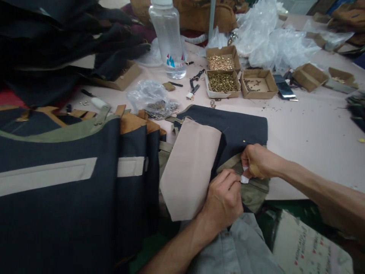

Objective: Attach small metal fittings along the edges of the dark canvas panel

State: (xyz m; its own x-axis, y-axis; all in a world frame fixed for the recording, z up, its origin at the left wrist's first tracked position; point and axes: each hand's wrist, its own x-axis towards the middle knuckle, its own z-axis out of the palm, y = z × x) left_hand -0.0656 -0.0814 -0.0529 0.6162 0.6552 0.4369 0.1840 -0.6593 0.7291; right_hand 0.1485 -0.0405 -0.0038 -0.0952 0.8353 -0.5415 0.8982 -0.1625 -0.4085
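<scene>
Head view: water bottle (pixel 168 38), rivet boxes (pixel 223 81) beyond navy bag panel (pixel 239 127).

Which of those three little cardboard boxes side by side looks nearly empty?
The right-hand box, beside the phone: only a few dark bits lie on its bare floor. The other two boxes are full of brass-coloured hardware.

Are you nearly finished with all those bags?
Done, it seems: a stack of navy pieces at the left. In hand: left hand and right hand pinch the olive edge of one navy piece. Probably left: boxes of rivets remain full.
</scene>
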